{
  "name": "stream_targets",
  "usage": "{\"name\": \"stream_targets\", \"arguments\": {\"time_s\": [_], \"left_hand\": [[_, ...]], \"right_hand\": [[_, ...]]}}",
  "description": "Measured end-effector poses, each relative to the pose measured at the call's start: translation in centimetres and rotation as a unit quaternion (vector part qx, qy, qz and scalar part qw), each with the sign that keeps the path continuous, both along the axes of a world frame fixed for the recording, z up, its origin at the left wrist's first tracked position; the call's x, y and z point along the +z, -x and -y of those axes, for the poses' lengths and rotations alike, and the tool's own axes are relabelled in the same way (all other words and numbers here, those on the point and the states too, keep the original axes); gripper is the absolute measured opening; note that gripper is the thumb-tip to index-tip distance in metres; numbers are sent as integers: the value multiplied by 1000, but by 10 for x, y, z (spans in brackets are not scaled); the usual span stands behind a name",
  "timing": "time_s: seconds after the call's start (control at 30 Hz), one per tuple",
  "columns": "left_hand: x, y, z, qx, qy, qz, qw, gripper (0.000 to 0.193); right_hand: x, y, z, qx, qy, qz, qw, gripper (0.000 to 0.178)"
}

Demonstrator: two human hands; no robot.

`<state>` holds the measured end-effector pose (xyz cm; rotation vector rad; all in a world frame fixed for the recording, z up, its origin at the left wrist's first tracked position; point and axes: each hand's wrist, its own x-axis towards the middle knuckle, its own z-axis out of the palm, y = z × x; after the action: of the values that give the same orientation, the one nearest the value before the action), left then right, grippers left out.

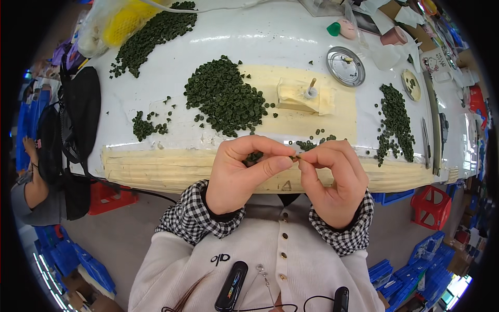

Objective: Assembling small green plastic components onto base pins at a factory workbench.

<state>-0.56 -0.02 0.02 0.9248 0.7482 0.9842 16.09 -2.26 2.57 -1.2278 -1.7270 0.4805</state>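
Note:
My left hand [248, 169] and my right hand [335, 179] meet at the table's near edge. Thumb and forefinger of each are pinched together on a tiny dark green piece [294, 157], mostly covered by the fingertips. More green bits [253, 157] show in the gap between my left thumb and forefinger; whether they lie in the palm or on the table I cannot tell. Just beyond my hands is a big heap of small round dark green pieces [223, 96], some ring-like. A few loose ones [312, 143] lie beyond my right hand.
A small box with a yellowish cover [304, 98] holds a white cup and a stick. Farther right are a round metal lid [345, 66], another green pile [395, 125] and tweezers [425, 140]. A black bag [83, 114] hangs at the left edge, near another person's arm [34, 182].

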Motion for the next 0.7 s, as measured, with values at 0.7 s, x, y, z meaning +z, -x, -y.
{"name": "stream_targets", "arguments": {"time_s": [0.7], "left_hand": [[2, -2, 1, 17, 9, -11, 1000, 13]], "right_hand": [[-3, 10, 5, -47, -78, 75, 993, 19]]}}
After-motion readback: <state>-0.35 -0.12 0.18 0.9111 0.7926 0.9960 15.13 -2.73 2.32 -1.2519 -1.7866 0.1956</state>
